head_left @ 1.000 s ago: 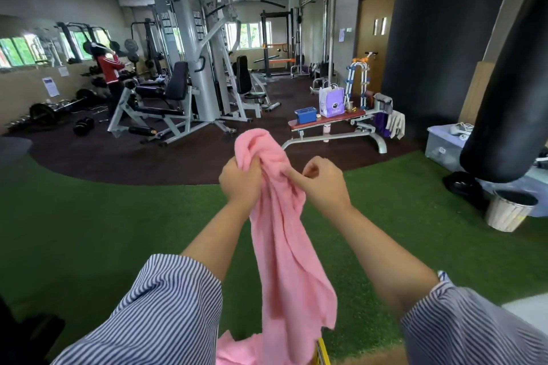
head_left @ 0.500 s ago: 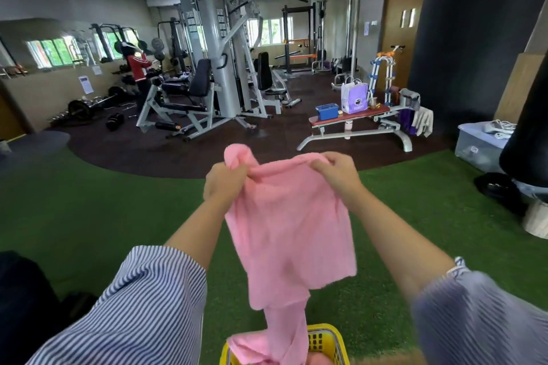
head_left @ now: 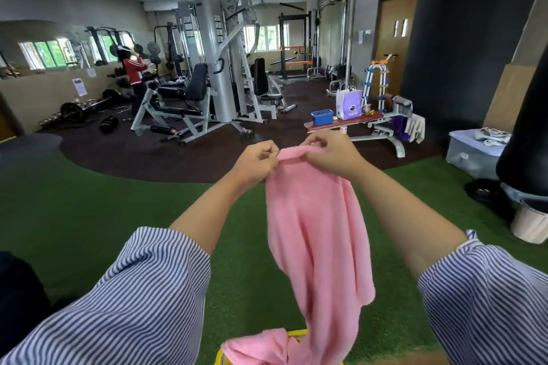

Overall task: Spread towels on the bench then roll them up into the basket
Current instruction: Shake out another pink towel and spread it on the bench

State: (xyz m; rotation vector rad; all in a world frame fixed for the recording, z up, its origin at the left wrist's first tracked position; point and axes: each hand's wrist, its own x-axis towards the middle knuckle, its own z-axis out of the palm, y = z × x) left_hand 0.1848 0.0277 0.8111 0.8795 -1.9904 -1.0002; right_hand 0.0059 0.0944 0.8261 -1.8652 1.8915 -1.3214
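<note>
- The left hand is raised in front of the person, its grip pinched tight on the top edge of a pink towel.
- The right hand is just beside it, fingers curled over the same top edge, so both grips hold the towel and the two hands lie close together.
- The towel hangs down from the hands in loose folds, well above the green turf floor.
- Its lower end trails into a yellow basket at the bottom edge of the view; only a strip of the basket's rim shows, with more pink cloth bunched over it.
- Both forearms are bare, coming out of blue-and-white striped sleeves.
- Well apart from the hands, on the dark rubber floor beyond the turf, stands a red-topped desk on a pale metal frame.
- On that desk sit a blue box and, beside it, a purple paper bag.
- Cloths in purple and pale grey hang at the desk's right end.
- Left of the desk stands a multi-station weight machine; a person in a red top stands farther left near the mirror wall.
- At the right are a clear plastic storage bin and a black punching bag.
</note>
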